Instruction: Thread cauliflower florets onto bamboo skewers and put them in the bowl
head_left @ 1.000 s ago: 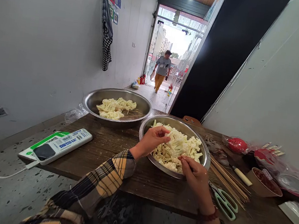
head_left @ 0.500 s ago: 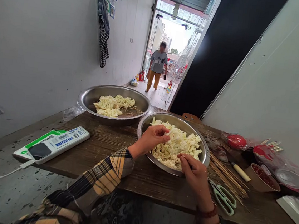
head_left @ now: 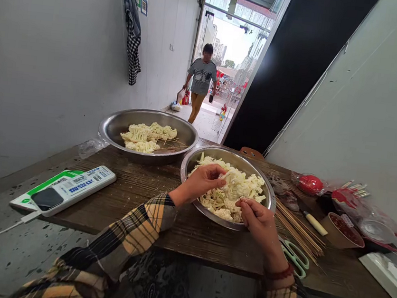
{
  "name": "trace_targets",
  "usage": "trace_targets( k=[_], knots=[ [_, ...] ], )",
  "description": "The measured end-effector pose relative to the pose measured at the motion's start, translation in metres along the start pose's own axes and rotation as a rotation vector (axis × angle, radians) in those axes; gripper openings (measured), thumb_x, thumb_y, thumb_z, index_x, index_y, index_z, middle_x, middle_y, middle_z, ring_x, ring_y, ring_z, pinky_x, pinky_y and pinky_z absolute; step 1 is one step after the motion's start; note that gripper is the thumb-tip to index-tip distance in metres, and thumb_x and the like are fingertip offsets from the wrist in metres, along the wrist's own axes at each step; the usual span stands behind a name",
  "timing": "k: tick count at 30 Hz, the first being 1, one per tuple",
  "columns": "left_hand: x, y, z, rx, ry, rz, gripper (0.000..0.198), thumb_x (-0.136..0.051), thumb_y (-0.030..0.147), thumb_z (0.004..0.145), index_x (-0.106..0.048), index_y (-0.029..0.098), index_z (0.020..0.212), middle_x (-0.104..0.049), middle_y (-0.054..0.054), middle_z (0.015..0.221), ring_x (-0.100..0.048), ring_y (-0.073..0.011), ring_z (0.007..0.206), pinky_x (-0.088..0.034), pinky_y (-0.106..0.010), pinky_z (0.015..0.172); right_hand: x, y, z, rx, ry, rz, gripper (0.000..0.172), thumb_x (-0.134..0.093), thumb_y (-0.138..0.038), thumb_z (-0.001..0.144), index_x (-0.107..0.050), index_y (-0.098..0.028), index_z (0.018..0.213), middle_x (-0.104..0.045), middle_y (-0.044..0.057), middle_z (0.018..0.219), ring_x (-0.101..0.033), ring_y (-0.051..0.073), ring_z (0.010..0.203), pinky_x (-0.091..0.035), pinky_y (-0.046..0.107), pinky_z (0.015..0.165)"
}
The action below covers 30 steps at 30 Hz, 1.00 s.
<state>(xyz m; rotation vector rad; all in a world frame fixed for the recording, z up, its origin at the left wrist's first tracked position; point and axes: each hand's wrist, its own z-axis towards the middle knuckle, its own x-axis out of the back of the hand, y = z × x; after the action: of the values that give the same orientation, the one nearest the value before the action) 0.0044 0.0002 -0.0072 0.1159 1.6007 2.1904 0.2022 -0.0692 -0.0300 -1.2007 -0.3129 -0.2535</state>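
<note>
My left hand [head_left: 202,183] grips a pale cauliflower piece [head_left: 233,181] above a wide steel bowl [head_left: 232,153] heaped with cauliflower pieces [head_left: 219,205]. My right hand [head_left: 256,222] rests at the bowl's near rim, its fingertips pinched close to the held piece. Whatever those fingers pinch is too thin to make out. Beyond them, a second steel bowl [head_left: 150,117] holds cauliflower threaded on thin wooden skewers [head_left: 142,138].
Both bowls stand on a dark wooden table [head_left: 188,236]. A bundle of bamboo skewers [head_left: 298,232], green-handled scissors [head_left: 295,258] and a brown bowl of red sauce [head_left: 341,231] lie to the right. A phone [head_left: 47,198] rests on a green-and-white box [head_left: 83,186]. A person [head_left: 202,77] stands beyond.
The person in the doorway has come closer and shifted left in view. My hands stay over the bowl, while the whole scene has shifted slightly up and left.
</note>
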Motion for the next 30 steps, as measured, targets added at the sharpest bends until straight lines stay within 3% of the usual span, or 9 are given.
trace_targets(
  k=[5, 9, 15, 21, 25, 30],
  knots=[
    [-0.007, 0.006, -0.001, 0.103, 0.037, -0.21, 0.04, -0.076, 0.039, 0.067, -0.065, 0.017, 0.099, -0.063, -0.003, 0.087, -0.055, -0.0111, 0.076, -0.043, -0.024, 0.068, -0.002, -0.004, 0.002, -0.03, -0.022, 0.056, 0.04, -0.049, -0.051, 0.088, -0.065, -0.014, 0.089, -0.042, -0.006, 0.048, -0.038, 0.009, 0.043, -0.032, 0.021, 0.044],
    [-0.022, 0.008, -0.006, 0.192, 0.049, -0.327, 0.042, -0.071, 0.049, 0.069, -0.062, 0.016, 0.095, -0.062, -0.004, 0.089, -0.057, -0.011, 0.077, -0.045, -0.023, 0.067, -0.004, -0.006, 0.003, -0.017, 0.011, 0.087, 0.039, -0.05, -0.051, 0.088, -0.063, -0.014, 0.086, -0.042, -0.006, 0.049, -0.037, 0.009, 0.044, -0.03, 0.021, 0.044],
    [-0.055, 0.01, -0.011, 0.126, 0.059, -0.477, 0.049, -0.082, 0.026, 0.058, -0.054, 0.017, 0.097, -0.063, -0.001, 0.087, -0.058, -0.0109, 0.073, -0.047, -0.025, 0.067, -0.015, -0.019, 0.006, -0.027, 0.117, 0.23, 0.039, -0.054, -0.054, 0.084, -0.06, -0.016, 0.082, -0.039, -0.008, 0.049, -0.033, 0.008, 0.043, -0.026, 0.021, 0.042],
    [-0.074, 0.011, -0.008, 0.054, 0.271, -0.571, 0.034, -0.077, 0.024, 0.063, -0.051, 0.016, 0.084, -0.057, 0.002, 0.071, -0.052, -0.0065, 0.058, -0.04, -0.019, 0.052, -0.032, -0.027, 0.005, -0.024, 0.157, 0.392, 0.032, -0.054, -0.048, 0.085, -0.058, -0.017, 0.078, -0.04, -0.008, 0.05, -0.031, 0.008, 0.045, -0.025, 0.021, 0.043],
    [-0.081, 0.015, -0.008, 0.021, 0.39, -0.51, 0.031, -0.073, 0.022, 0.063, -0.049, 0.017, 0.08, -0.056, 0.003, 0.069, -0.05, -0.0068, 0.054, -0.04, -0.022, 0.051, -0.033, -0.024, 0.001, 0.022, 0.167, 0.3, 0.032, -0.052, -0.046, 0.087, -0.061, -0.017, 0.078, -0.044, -0.006, 0.052, -0.037, 0.009, 0.048, -0.029, 0.022, 0.047],
    [-0.084, 0.014, -0.004, -0.042, 0.482, -0.402, 0.032, -0.07, 0.016, 0.06, -0.051, 0.016, 0.085, -0.059, 0.001, 0.075, -0.052, -0.0069, 0.058, -0.04, -0.022, 0.055, -0.036, -0.017, 0.001, 0.056, 0.208, 0.181, 0.033, -0.05, -0.043, 0.088, -0.067, -0.015, 0.093, -0.045, -0.006, 0.052, -0.04, 0.01, 0.048, -0.032, 0.022, 0.048]
  ],
)
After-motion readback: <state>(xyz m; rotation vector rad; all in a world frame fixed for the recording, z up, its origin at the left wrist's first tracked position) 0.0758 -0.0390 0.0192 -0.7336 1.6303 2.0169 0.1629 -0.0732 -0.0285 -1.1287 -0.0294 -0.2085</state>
